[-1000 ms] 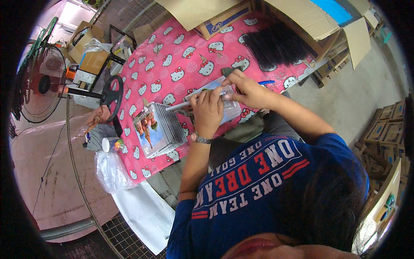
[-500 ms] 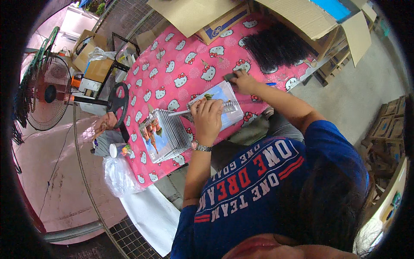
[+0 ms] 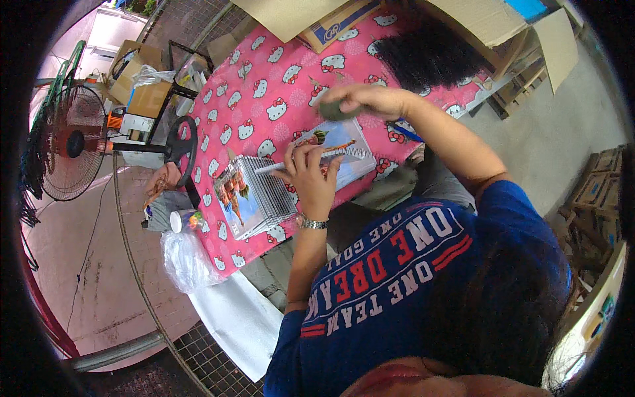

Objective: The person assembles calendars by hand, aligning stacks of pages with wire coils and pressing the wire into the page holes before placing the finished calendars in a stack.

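One half-curled left hand (image 3: 311, 171), grip unclear, rests on a spiral notebook (image 3: 350, 140); one o'clock from that hand, the right hand (image 3: 372, 100) clasps dark-green cloth (image 3: 338, 113).

The head view is taken from the left one of two wide fisheye cameras worn side by side on the person's head, facing steeply down across the blue shirt (image 3: 397, 284) at the near side to the pink-covered table (image 3: 248, 109) beyond. The left hand (image 3: 312, 171) and right hand (image 3: 376, 100) fall near the middle of the field, farther from the lens than the shirt. Coverage, with straight edges bending toward a dark rim, extends to a fan (image 3: 75, 142) at left and stacked cartons (image 3: 597, 185) at right.
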`<action>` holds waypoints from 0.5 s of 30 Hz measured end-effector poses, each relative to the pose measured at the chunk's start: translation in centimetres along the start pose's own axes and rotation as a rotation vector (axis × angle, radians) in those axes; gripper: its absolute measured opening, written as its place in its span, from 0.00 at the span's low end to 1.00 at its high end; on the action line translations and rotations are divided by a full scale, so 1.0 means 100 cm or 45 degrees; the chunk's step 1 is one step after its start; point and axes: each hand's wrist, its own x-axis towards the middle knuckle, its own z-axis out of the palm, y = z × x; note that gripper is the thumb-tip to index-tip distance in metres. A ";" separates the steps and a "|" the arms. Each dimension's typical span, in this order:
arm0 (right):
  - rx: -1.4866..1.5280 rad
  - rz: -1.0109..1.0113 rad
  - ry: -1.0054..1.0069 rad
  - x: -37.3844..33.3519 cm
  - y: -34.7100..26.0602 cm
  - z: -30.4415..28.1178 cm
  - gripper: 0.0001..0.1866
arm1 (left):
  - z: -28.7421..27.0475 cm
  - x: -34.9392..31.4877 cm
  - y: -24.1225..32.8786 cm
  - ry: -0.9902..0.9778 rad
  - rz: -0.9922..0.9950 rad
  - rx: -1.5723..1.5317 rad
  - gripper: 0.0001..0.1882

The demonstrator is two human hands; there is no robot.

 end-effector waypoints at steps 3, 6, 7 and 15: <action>-0.284 0.302 -0.498 -0.006 -0.010 0.017 0.27 | 0.004 0.000 -0.006 -0.050 0.018 -0.082 0.24; -0.381 0.262 -0.364 -0.007 -0.009 0.008 0.25 | 0.001 0.004 -0.003 -0.077 0.094 -0.110 0.25; 0.247 0.178 -0.500 -0.008 -0.007 0.011 0.25 | 0.000 0.006 -0.002 -0.068 0.110 -0.122 0.24; 0.113 0.200 -0.535 -0.006 -0.009 0.014 0.24 | -0.002 0.014 -0.011 -0.062 0.140 -0.220 0.24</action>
